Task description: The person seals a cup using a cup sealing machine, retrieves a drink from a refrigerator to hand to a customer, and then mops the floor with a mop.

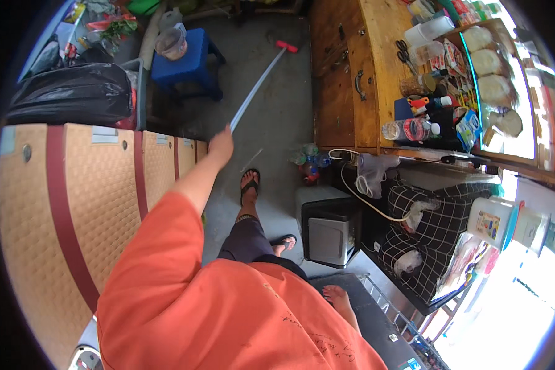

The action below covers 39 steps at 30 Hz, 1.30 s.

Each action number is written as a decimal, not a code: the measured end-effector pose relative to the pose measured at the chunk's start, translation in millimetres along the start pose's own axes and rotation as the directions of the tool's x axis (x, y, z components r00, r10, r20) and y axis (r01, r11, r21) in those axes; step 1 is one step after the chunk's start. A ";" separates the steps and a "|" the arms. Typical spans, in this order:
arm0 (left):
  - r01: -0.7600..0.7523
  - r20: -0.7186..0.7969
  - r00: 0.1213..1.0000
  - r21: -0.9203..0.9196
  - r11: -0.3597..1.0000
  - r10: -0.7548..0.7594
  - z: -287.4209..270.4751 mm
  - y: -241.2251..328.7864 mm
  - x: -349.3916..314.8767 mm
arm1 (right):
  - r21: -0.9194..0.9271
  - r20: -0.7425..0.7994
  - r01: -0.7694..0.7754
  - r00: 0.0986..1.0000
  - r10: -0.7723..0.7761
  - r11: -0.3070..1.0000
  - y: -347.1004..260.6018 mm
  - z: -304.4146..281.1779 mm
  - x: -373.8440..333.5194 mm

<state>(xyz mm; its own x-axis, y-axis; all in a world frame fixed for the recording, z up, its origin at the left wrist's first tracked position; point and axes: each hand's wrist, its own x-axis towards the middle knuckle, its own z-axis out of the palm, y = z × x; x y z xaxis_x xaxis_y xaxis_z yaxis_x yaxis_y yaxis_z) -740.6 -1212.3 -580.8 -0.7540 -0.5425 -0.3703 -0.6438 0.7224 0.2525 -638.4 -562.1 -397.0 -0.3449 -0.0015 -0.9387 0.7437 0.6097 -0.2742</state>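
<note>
My left hand [221,148] is closed around the upper end of a long pale pole [254,92]. The pole slants away across the grey floor to a small red head [287,46]; whether it is a mop or a brush I cannot tell. Low on the right, my right hand [337,296] hangs beside a dark flat-topped surface [373,311], its fingers loosely apart and nothing visible in them. The orange shirt partly hides that arm.
Quilted beige cabinets [98,179] line the left side. A blue stool [194,65] bearing a plastic tub stands beyond them. On the right are a wooden cabinet [336,92], loose bottles [311,157] on the floor and a grey-black bin [328,228]. A white cable [364,194] dangles nearby.
</note>
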 end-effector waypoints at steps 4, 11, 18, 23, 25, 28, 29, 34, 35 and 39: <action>0.210 0.183 0.963 -0.060 0.976 -0.196 40.1 -73.8 -214.2 | 0.063 0.064 -0.103 0.993 0.099 0.993 66.1 -34.0 71.6; 0.217 0.284 0.931 0.076 0.973 -0.229 -16.2 -83.9 -539.4 | -0.066 0.095 -0.132 0.986 0.138 0.989 78.2 -63.7 92.3; 0.092 0.312 0.948 -0.052 0.994 -0.071 -6.1 -20.3 -422.0 | 0.200 0.130 -0.155 0.983 0.131 0.967 154.8 -58.7 81.2; -0.156 0.043 0.987 -0.040 0.987 0.158 -3.8 55.7 -135.2 | 0.281 -0.037 -0.142 0.987 0.159 0.949 172.5 -44.0 20.2; -0.121 0.069 0.990 -0.011 0.993 0.121 -7.6 78.1 -30.8 | 0.264 -0.084 -0.172 0.976 0.200 0.949 167.4 -33.9 5.2; -0.102 0.104 0.990 0.039 0.994 0.097 -16.3 107.0 52.1 | 0.258 -0.085 -0.201 0.970 0.229 0.945 174.5 -29.5 -16.2; -0.099 0.123 0.988 0.038 0.994 0.093 -10.8 105.5 44.1 | 0.247 -0.086 -0.176 0.976 0.202 0.953 170.9 -25.4 -23.4; -0.195 0.054 0.979 0.014 0.981 0.194 34.9 13.0 -68.2 | -0.022 0.069 0.148 0.987 -0.146 0.989 239.8 -42.8 21.4; -0.107 0.188 0.977 0.026 0.994 0.100 30.4 13.9 -118.7 | 0.002 0.034 0.121 0.992 -0.121 0.993 243.9 -44.5 25.5; -0.047 0.315 0.949 0.196 0.979 -0.018 16.1 -95.1 -365.9 | 0.281 0.006 -0.123 0.992 0.126 0.952 164.5 -66.1 50.9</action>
<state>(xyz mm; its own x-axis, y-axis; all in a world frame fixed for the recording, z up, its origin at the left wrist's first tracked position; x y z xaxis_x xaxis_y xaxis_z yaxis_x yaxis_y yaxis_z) -401.4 -1075.6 -483.7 -0.6627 -0.3924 -0.6378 -0.5697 0.8170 0.0892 -571.5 -409.5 -476.0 -0.2451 0.0708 -0.9669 0.9112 0.3574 -0.2048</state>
